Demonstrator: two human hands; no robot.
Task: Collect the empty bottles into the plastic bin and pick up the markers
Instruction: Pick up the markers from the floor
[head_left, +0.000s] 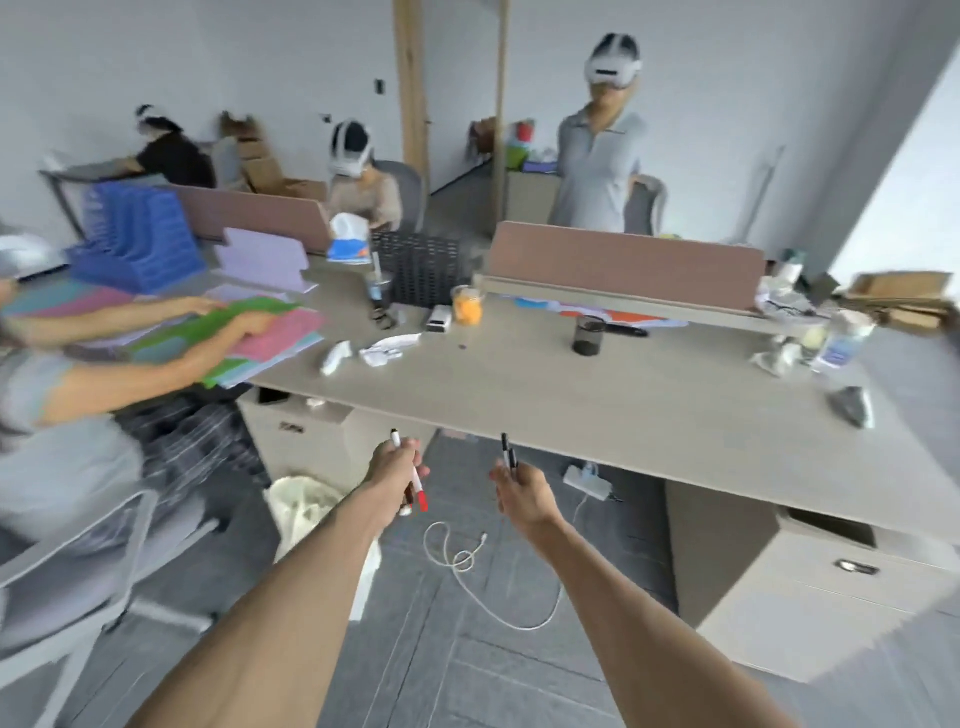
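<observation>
Before the near edge of the bench (571, 395): your left hand (395, 467) clamped round red-capped markers (418, 486); your right hand (519, 491) pinching two black markers (507, 451). Grip firmly, barrels bunched. Likely drop point: mesh cup (589, 335). Bottle (841, 340) stands far right, uncollected.

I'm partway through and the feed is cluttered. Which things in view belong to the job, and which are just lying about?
Job: red-capped markers in left hand; black markers in right hand; clear plastic bottle on the desk.
Lying about: black mesh cup; crumpled paper; white cable; orange-filled jar.
</observation>
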